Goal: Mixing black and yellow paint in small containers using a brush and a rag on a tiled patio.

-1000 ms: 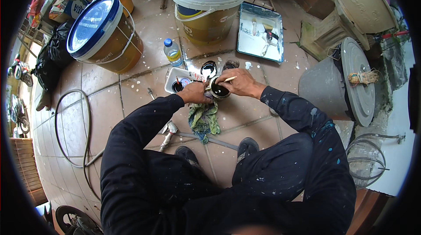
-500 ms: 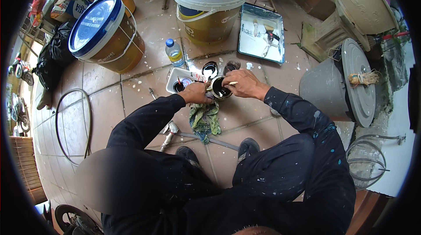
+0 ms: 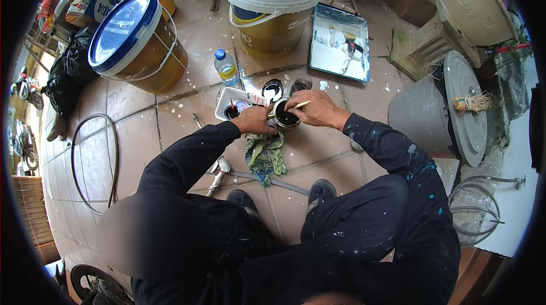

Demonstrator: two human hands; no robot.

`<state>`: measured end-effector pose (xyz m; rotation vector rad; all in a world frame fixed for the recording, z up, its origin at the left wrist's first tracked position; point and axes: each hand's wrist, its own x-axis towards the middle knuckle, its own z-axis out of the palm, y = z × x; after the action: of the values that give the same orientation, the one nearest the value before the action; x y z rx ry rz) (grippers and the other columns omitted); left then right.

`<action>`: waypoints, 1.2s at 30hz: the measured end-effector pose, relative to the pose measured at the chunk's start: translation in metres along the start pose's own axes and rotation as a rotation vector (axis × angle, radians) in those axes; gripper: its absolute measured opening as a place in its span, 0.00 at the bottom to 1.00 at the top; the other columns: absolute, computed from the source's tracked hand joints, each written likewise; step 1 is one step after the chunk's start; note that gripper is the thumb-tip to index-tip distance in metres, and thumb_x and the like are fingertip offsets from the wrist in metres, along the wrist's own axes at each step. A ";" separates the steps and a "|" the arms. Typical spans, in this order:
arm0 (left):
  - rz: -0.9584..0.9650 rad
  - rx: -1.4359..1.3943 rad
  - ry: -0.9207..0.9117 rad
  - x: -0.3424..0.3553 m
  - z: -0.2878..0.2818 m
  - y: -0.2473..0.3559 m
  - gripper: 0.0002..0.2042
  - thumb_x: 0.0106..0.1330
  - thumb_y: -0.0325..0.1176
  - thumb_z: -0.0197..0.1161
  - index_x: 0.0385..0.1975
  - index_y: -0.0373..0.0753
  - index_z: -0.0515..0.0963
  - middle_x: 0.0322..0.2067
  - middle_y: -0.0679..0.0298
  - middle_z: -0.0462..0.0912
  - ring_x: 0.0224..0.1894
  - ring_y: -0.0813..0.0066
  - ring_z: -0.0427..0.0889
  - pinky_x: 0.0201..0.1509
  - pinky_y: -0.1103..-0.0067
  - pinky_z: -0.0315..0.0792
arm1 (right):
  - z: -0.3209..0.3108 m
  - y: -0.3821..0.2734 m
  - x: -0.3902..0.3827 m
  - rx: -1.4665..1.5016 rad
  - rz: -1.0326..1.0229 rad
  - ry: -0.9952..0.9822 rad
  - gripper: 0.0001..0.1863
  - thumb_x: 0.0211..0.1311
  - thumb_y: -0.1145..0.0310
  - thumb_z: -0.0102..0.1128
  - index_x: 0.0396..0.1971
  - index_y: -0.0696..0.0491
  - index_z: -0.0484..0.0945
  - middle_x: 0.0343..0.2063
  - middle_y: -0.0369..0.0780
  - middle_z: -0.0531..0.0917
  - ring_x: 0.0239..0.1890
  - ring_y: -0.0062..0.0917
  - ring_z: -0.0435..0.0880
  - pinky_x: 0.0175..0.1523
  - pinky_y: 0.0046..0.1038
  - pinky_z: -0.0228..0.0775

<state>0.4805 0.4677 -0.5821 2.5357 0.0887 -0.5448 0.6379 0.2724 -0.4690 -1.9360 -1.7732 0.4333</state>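
My right hand [image 3: 310,108] is closed on a pale thin stick [image 3: 299,104] that reaches into an open can of black paint [image 3: 287,116]. My left hand [image 3: 256,120] grips that can at its left side, fingers bent at the rim. A green, paint-stained rag [image 3: 264,157] hangs below the can and my left hand. Just behind my left hand, a white plastic container [image 3: 223,103] holds small pots of dark and light stuff. An open lid with white and black paint [image 3: 272,90] and a dark stained object [image 3: 301,85] lie behind the can.
Lidded buckets [image 3: 273,32] [image 3: 136,49], a water bottle [image 3: 226,69], a paint tray with brushes [image 3: 338,66] and a grey bin [image 3: 418,114] surround my workspace. A spray gun with hose [image 3: 219,174] lies near my feet, a looped hose [image 3: 73,163] at left, black bags [image 3: 74,66] beyond.
My right hand and the stick have shifted slightly at the can's mouth. My left hand keeps its grip, and the surrounding things look unchanged.
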 end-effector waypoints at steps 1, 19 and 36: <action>0.000 0.000 -0.001 0.000 0.000 0.000 0.46 0.56 0.58 0.76 0.66 0.28 0.70 0.42 0.39 0.87 0.47 0.45 0.88 0.52 0.60 0.81 | 0.000 0.002 0.000 0.000 0.001 0.000 0.10 0.61 0.64 0.65 0.39 0.48 0.90 0.37 0.42 0.91 0.41 0.42 0.89 0.50 0.40 0.81; 0.006 -0.005 -0.002 -0.003 -0.005 0.004 0.44 0.56 0.57 0.77 0.64 0.28 0.70 0.45 0.40 0.87 0.49 0.45 0.87 0.55 0.60 0.80 | -0.003 0.004 0.002 -0.018 0.152 -0.231 0.11 0.63 0.64 0.64 0.43 0.48 0.89 0.41 0.42 0.90 0.45 0.42 0.88 0.51 0.41 0.79; -0.021 -0.012 -0.019 -0.005 -0.009 0.009 0.46 0.55 0.58 0.77 0.65 0.29 0.70 0.46 0.41 0.87 0.50 0.45 0.87 0.56 0.60 0.80 | -0.008 0.004 0.002 -0.064 0.154 -0.137 0.11 0.62 0.64 0.65 0.42 0.48 0.90 0.39 0.43 0.90 0.43 0.41 0.89 0.50 0.39 0.80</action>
<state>0.4811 0.4647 -0.5686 2.5203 0.1111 -0.5741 0.6454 0.2727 -0.4641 -2.1426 -1.7463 0.5808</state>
